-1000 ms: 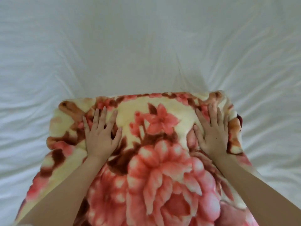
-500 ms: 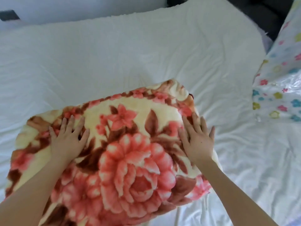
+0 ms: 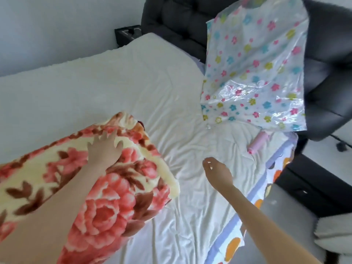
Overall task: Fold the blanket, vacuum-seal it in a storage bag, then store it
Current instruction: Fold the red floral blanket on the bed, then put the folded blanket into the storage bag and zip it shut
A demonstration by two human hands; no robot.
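Note:
The folded blanket [image 3: 118, 197], cream with big pink and brown flowers, lies on the white bed sheet [image 3: 133, 79] at the lower left. My left hand [image 3: 104, 149] rests flat on its top, fingers spread. Over the bare sheet to the right of the blanket hovers my right hand [image 3: 217, 173], fingers loosely curled and holding nothing. The clear storage bag [image 3: 255, 69] with coloured flower prints leans against the dark headboard at the upper right. A small pink pump [image 3: 258, 141] lies on the sheet below the bag.
A dark padded headboard [image 3: 177, 21] stands behind the bed, with a black box [image 3: 127, 34] at its left. A dark office chair [image 3: 327, 73] sits at the right. The bed's right edge [image 3: 270, 185] shows a patterned sheet; grey floor lies beyond.
The view has swung right, bringing the bag and pump into sight. My right hand has lifted off the blanket and moved out over the sheet. My left hand stays on the blanket.

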